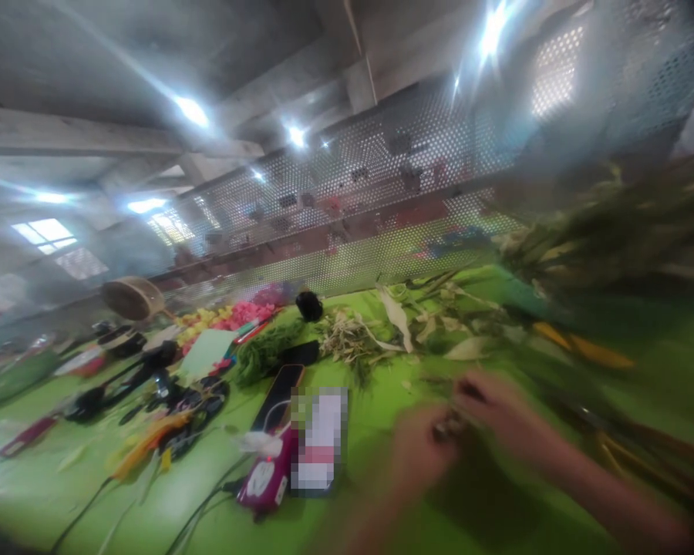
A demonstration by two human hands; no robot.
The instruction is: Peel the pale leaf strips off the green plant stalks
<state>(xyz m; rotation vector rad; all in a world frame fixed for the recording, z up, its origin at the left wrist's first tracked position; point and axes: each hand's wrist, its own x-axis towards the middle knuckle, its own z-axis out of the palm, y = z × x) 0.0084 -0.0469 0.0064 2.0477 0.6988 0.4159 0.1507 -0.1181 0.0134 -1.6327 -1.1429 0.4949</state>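
Down at the lower right of my view, my left hand (419, 455) and my right hand (500, 412) meet over the bright green table cover (382, 416), fingertips together on a small dark object (448, 426) pinched between them. Motion blur smears it badly; I can make out only a dark, slightly glinting lump, touching both hands, and I cannot tell what it is made of. Both hands look curled around it rather than spread flat.

Just beyond my hands lies a loose heap of pale dried leaves and green stems (382, 327), spreading toward the right, where a big blurred bundle of green foliage (613, 231) rises close to the camera. Left of my hands sit a pixelated white and pink card (321, 439), a magenta device with a cable (263, 478) beside it, and a dark phone with an orange edge (277, 397) just behind. Farther left are a bunch of fine green sprigs (263, 351), a tangle of black tools and cords (167, 393), and a pile of pink and yellow flowers (225, 316). A perforated metal screen (382, 200) backs the table.
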